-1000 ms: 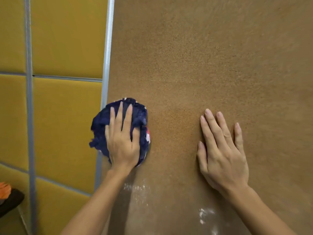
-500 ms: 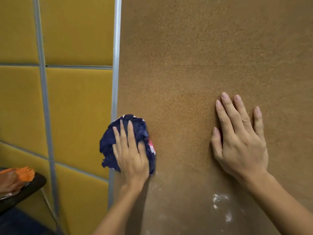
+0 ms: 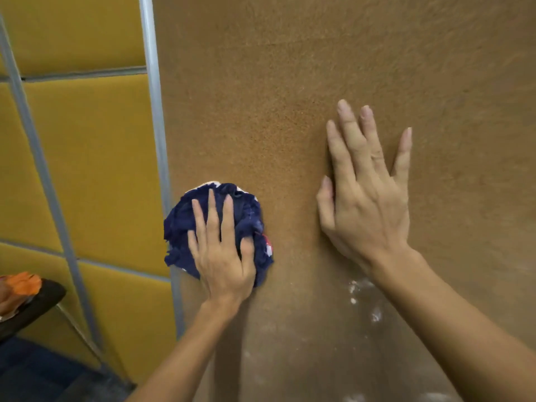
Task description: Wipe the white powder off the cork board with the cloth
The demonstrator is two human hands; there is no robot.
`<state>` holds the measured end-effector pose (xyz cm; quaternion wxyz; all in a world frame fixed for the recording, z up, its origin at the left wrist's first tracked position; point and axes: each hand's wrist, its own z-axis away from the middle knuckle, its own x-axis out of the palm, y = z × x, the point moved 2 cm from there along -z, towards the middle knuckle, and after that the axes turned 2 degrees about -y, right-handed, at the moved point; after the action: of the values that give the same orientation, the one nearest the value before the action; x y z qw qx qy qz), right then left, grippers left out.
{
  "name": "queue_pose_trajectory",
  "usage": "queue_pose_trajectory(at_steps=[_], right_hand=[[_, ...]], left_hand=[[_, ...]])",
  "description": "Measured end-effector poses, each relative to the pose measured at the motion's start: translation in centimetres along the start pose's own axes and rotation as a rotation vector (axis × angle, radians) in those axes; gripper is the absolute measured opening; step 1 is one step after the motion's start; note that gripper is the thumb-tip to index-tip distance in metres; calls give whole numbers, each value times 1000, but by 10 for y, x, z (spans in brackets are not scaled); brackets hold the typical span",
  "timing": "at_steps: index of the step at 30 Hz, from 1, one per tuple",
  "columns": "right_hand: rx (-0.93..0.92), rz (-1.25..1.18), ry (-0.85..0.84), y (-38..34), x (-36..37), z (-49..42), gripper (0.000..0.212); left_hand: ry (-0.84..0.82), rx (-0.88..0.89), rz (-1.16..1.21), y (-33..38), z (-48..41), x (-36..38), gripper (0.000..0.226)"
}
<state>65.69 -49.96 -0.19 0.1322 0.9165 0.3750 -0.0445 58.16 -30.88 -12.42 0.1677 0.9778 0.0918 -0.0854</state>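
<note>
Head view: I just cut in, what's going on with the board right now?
A person is wiping an upright cork board. The left hand presses a bunched dark blue cloth against the board near its left edge, fingers spread over it. The right hand rests flat on the bare cork beside it. Patches of white powder show lower down, under the right wrist and towards the bottom, not yet wiped.

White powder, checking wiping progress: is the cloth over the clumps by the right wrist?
No: the cloth under the left hand sits left of the exposed white powder.
</note>
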Motion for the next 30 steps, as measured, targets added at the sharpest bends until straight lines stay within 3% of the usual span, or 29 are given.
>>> queue_pose_trajectory(at_steps=[5, 7, 11, 15, 19, 23, 28, 30], right_hand=[[-14, -76, -42, -37, 18, 41, 66], [-63, -8, -80, -29, 23, 54, 65], [-89, 41, -87, -24, 25, 58, 62], [-73, 63, -76, -26, 27, 61, 62], [-89, 69, -88, -26, 28, 59, 62], [-87, 75, -87, -25, 26, 59, 62], [-88, 77, -102, -24, 26, 59, 62], [-83, 81, -107, -25, 27, 59, 62]], left_hand=[[-56, 401, -72, -19, -6, -9, 56], [-29, 329, -80, -41, -18, -13, 55], [19, -17, 26, -56, 15, -7, 58], [-75, 123, 10, -32, 100, 14, 66], [-82, 332, -43, -37, 66, 7, 61], [28, 69, 36, -60, 43, -1, 55], [-157, 122, 8, -33, 151, 16, 60], [-180, 155, 26, -16, 150, 21, 68]])
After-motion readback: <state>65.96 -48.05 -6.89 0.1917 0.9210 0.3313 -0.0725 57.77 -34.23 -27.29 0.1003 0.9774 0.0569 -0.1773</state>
